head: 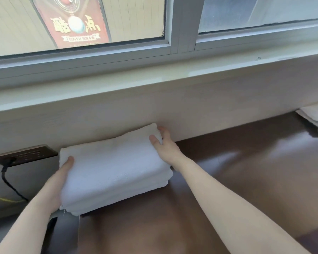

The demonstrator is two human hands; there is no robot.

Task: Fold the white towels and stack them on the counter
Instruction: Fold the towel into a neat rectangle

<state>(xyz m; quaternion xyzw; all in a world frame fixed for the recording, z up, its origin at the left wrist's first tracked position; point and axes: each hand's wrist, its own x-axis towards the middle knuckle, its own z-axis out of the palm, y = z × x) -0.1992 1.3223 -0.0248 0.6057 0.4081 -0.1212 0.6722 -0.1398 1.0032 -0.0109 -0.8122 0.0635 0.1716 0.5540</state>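
Note:
A stack of folded white towels (112, 171) lies on the dark brown counter (227, 171), close against the pale wall under the window. My left hand (59, 182) grips the stack's left end, thumb on top and fingers hidden beneath. My right hand (163, 143) grips the far right corner, thumb on top and fingers curled round the edge by the wall. More white towels (314, 118) lie at the counter's far right, partly cut off by the frame.
A dark wall socket (26, 155) with a black cable (9, 182) plugged in sits left of the stack. A pale windowsill (154, 81) juts out above the counter. The counter's left edge drops off just below my left wrist.

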